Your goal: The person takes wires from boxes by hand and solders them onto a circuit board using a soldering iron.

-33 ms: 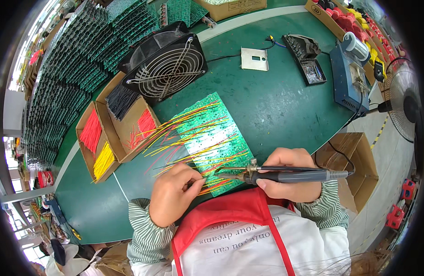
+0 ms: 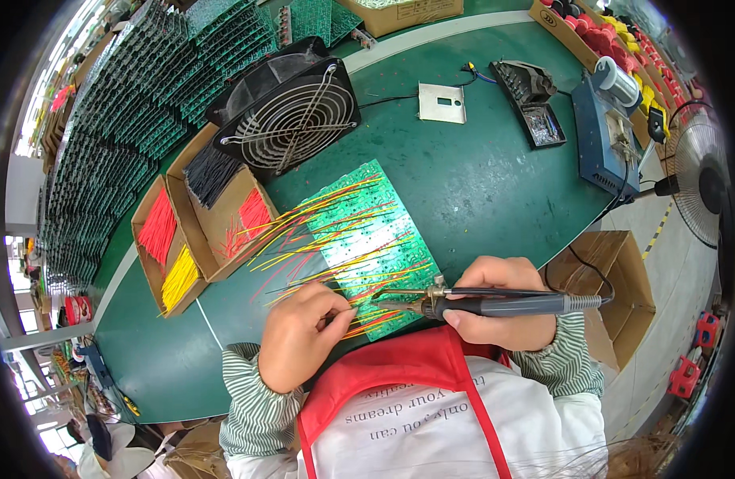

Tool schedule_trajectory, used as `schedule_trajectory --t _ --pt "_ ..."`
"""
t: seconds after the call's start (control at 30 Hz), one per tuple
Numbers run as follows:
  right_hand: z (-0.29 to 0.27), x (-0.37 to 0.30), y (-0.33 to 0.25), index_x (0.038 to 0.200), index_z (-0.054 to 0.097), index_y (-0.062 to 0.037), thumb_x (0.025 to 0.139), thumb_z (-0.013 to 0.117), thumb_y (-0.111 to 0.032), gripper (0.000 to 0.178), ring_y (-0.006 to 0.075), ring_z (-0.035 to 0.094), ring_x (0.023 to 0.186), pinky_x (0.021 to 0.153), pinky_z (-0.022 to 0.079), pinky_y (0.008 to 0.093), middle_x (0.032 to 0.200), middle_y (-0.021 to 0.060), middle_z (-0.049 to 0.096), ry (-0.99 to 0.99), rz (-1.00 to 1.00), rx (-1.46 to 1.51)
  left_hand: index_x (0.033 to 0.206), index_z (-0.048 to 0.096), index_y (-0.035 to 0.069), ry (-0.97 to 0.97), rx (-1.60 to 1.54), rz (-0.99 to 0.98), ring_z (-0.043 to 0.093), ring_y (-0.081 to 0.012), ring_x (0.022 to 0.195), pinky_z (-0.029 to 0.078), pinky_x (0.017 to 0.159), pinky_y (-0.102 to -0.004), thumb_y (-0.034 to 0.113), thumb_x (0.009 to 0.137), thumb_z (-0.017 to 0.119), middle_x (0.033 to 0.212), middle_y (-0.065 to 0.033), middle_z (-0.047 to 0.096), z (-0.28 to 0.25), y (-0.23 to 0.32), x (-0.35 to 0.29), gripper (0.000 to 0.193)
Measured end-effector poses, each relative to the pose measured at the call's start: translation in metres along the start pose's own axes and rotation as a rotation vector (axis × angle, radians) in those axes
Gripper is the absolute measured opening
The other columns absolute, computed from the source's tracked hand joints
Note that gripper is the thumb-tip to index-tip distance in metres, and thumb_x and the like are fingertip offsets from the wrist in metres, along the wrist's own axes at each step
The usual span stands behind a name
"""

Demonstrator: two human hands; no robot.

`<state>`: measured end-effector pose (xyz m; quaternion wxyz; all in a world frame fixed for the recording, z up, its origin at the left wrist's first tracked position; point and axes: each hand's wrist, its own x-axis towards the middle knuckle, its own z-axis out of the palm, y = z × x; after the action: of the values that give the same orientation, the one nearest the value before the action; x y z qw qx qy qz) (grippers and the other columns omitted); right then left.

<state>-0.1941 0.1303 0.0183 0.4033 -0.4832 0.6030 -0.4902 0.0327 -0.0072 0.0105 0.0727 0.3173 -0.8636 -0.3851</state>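
A green circuit board (image 2: 411,247) lies on the bench in front of me, with rows of red, yellow and black wires (image 2: 335,231) running across it and out past its left edge. My right hand (image 2: 503,302) grips a soldering iron (image 2: 527,306) that has a thin metal feed tube fixed along it. The iron's tip is over the lower part of the board. Close to that tip, my left hand (image 2: 304,327) pinches a thin wire at the board's lower left edge; the fingertips partly hide it.
Cardboard trays (image 2: 216,267) of cut red, yellow and black wires stand at left, beside a black fan (image 2: 292,120). Green boards (image 2: 128,144) are stacked behind. A blue soldering station (image 2: 599,136) with a solder spool, a black holder (image 2: 535,104) and a white plate (image 2: 442,103) sit toward the far right.
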Motion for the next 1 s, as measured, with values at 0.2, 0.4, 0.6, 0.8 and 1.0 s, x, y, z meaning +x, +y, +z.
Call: schedule_trajectory --t 0.2,0.4,0.6,0.8,1.0 --pt "0.007 0.002 -0.002 0.079 0.059 -0.0015 0.072 0.074 -0.009 0.018 0.0056 0.054 0.053 0.048 0.042 0.0227 0.06 0.0025 0.059 0.003 0.036 0.015 0.078 0.063 0.001 -0.057 -0.019 0.009 0.056 -0.0202 0.055 0.044 0.051 -0.0318 0.007 0.077 0.069 0.073 -0.0082 0.058 -0.004 -0.004 0.002 0.007" --pt "0.004 0.006 -0.002 0.079 0.059 -0.0014 0.072 0.074 -0.009 0.018 0.0073 0.057 0.054 0.048 0.043 0.0233 0.061 0.0042 0.061 -0.016 0.001 -0.054 0.078 0.063 0.001 -0.07 -0.041 -0.006 0.056 -0.0194 0.055 0.044 0.051 -0.0312 0.007 0.078 0.068 0.073 -0.0079 0.058 -0.004 -0.007 0.003 0.007" --pt "-0.004 0.003 -0.002 0.079 0.059 -0.0007 0.072 0.074 -0.008 0.019 0.0084 0.057 0.051 0.047 0.043 0.0238 0.058 0.0049 0.06 -0.011 -0.033 -0.061 0.078 0.064 0.001 -0.094 -0.051 -0.025 0.057 -0.0183 0.056 0.045 0.052 -0.0298 0.007 0.079 0.068 0.074 -0.0077 0.059 -0.005 -0.007 0.004 0.007" --pt "-0.01 -0.003 -0.003 0.08 0.058 -0.0004 0.072 0.074 -0.009 0.019 0.0077 0.057 0.052 0.047 0.043 0.023 0.059 0.004 0.06 0.029 -0.059 -0.069 0.083 0.066 -0.001 0.147 0.161 0.127 0.06 -0.0198 0.062 0.046 0.054 -0.0281 0.002 0.077 0.069 0.077 -0.0098 0.062 -0.01 -0.005 0.0 0.008" --pt "-0.015 -0.01 0.003 0.079 0.058 -0.0012 0.073 0.074 -0.009 0.018 0.0061 0.056 0.054 0.048 0.042 0.0227 0.06 0.0031 0.061 0.075 -0.036 -0.03 0.084 0.067 0.001 0.196 0.178 0.144 0.061 -0.023 0.065 0.048 0.059 -0.033 0.005 0.076 0.07 0.076 -0.0102 0.063 0.005 0.018 0.005 0.009"
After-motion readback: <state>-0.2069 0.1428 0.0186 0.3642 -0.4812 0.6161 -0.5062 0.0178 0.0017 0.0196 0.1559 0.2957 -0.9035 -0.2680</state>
